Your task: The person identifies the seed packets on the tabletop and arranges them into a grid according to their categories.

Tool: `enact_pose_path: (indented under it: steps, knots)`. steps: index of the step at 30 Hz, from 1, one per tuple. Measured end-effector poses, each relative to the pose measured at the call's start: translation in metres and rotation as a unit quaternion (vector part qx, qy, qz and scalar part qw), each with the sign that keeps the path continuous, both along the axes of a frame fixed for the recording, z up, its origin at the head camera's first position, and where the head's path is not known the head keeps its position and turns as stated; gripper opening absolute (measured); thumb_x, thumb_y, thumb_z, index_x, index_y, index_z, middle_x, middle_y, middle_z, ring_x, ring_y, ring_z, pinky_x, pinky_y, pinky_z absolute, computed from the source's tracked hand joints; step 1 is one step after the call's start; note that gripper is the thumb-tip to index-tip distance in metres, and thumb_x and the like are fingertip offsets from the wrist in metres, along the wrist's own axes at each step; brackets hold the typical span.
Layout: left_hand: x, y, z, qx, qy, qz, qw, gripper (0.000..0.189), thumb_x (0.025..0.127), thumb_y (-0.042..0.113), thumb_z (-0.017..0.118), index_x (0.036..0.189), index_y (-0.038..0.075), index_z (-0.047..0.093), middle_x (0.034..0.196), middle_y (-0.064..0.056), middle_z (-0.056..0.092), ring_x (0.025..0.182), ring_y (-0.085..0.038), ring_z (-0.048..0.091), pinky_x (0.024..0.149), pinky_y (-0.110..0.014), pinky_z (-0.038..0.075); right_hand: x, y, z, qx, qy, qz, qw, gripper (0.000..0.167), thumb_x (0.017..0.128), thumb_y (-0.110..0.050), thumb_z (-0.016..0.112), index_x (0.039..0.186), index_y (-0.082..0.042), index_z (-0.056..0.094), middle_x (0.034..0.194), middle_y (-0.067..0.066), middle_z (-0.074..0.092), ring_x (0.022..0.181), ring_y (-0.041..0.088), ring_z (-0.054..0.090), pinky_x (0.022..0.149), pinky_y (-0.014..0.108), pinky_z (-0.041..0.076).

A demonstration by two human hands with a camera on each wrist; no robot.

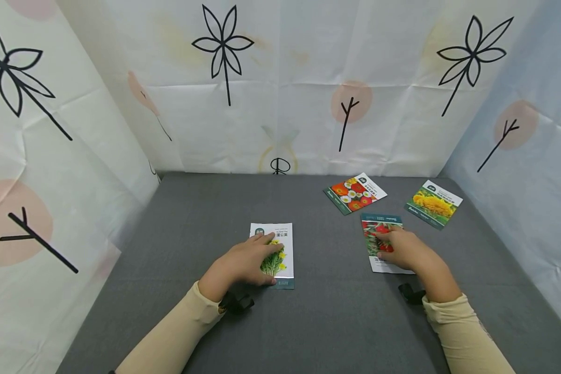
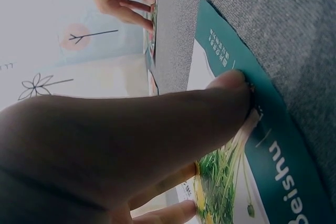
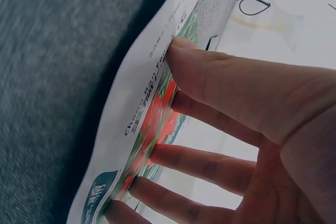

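Note:
My left hand (image 1: 249, 261) rests spread on a white seed packet (image 1: 285, 267) showing a green plant with yellow flowers. In the left wrist view, the thumb presses the packet's green band (image 2: 281, 124), while other fingertips touch its picture. On the right, the fingertips of my right hand (image 1: 409, 250) rest on a seed packet (image 1: 382, 221) with a red and green picture, its white end towards me. The right wrist view has the thumb and fingers on the upper face of this packet (image 3: 118, 124), whose near edge bows slightly above the cloth.
Behind the right hand lie two more packets: one with red, orange and white flowers (image 1: 354, 194), another with yellow flowers (image 1: 433, 204). A grey cloth (image 1: 215, 208) covers the table. Patterned white curtains (image 1: 299, 62) enclose the back and sides.

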State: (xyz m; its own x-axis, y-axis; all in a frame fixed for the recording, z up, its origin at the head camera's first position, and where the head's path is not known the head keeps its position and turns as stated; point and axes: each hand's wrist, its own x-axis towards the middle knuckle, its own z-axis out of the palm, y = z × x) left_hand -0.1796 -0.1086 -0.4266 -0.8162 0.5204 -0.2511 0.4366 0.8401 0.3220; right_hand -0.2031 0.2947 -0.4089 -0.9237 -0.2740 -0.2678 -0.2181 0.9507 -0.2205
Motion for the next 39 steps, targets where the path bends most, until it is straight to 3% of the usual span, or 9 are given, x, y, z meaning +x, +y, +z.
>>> enact_pose_path:
  steps: [21, 27, 34, 39]
  knots:
    - [0.000, 0.000, -0.002, 0.000, -0.002, 0.000, 1.0000, 0.084, 0.089, 0.047, 0.085, 0.161, 0.023, 0.050, 0.175, -0.010, 0.032, 0.163, -0.040, 0.025, 0.125, -0.063, 0.033, 0.007, -0.014, 0.000, 0.006, 0.010, 0.010, 0.9999, 0.061, 0.094, -0.029, 0.081, 0.145, 0.000, 0.064, 0.145, 0.041, 0.051, 0.123, 0.059, 0.059, 0.100, 0.069, 0.051]
    - [0.000, 0.000, -0.001, 0.002, -0.005, -0.002, 1.0000, 0.083, 0.089, 0.046, 0.085, 0.161, 0.022, 0.050, 0.175, -0.010, 0.031, 0.163, -0.040, 0.025, 0.124, -0.063, 0.035, 0.007, -0.016, -0.002, -0.002, 0.024, 0.028, 0.9993, 0.058, 0.094, -0.028, 0.081, 0.143, 0.000, 0.066, 0.140, 0.037, 0.056, 0.117, 0.054, 0.062, 0.097, 0.066, 0.053]
    - [0.000, 0.000, 0.000, -0.007, -0.002, -0.002, 1.0000, 0.083, 0.090, 0.047, 0.084, 0.162, 0.024, 0.048, 0.176, -0.009, 0.030, 0.164, -0.039, 0.023, 0.125, -0.062, 0.034, 0.006, -0.022, -0.003, -0.007, 0.030, 0.040, 0.9987, 0.060, 0.094, -0.029, 0.082, 0.143, -0.001, 0.066, 0.127, 0.028, 0.063, 0.099, 0.039, 0.063, 0.088, 0.058, 0.056]
    - [0.000, 0.000, 0.000, 0.000, -0.003, -0.004, 1.0000, 0.082, 0.090, 0.044, 0.085, 0.161, 0.023, 0.050, 0.175, -0.011, 0.031, 0.163, -0.041, 0.024, 0.125, -0.062, 0.034, 0.007, -0.024, -0.002, -0.004, 0.024, 0.034, 0.9991, 0.059, 0.094, -0.030, 0.081, 0.144, -0.002, 0.066, 0.134, 0.032, 0.060, 0.108, 0.045, 0.063, 0.094, 0.064, 0.055]
